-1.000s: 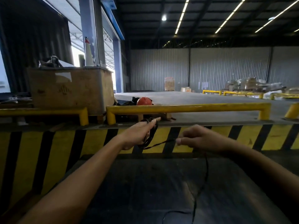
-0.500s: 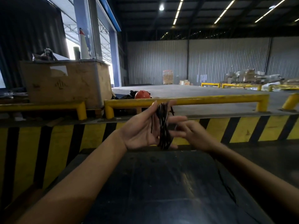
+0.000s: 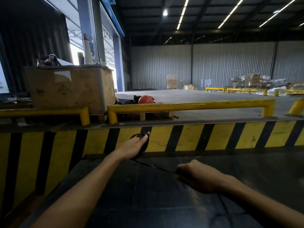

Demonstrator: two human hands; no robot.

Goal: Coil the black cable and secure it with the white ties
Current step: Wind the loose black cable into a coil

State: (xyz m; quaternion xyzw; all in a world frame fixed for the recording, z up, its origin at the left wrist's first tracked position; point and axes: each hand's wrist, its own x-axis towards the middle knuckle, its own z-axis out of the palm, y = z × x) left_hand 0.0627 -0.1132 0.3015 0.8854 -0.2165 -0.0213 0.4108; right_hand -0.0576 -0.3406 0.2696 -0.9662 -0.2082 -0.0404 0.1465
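Note:
The black cable (image 3: 153,165) is partly wound into loops around my left hand (image 3: 134,147), which is held out in front of the striped barrier with its fingers through the coil. From the coil a taut strand runs down and right to my right hand (image 3: 195,177), which is closed on it lower and nearer to me. The loose remainder (image 3: 225,204) trails back under my right forearm over the dark platform. No white ties are visible.
A dark metal platform (image 3: 148,203) lies below my arms. Ahead stands a yellow-and-black striped barrier (image 3: 213,137) with yellow rails (image 3: 189,105) on top. A large cardboard box (image 3: 69,86) sits at the left, and an orange helmet (image 3: 145,99) behind the rail.
My hands were together at the coil half a second ago. Now the right hand has pulled down and right along the cable, and the left hand has turned palm down and dropped lower.

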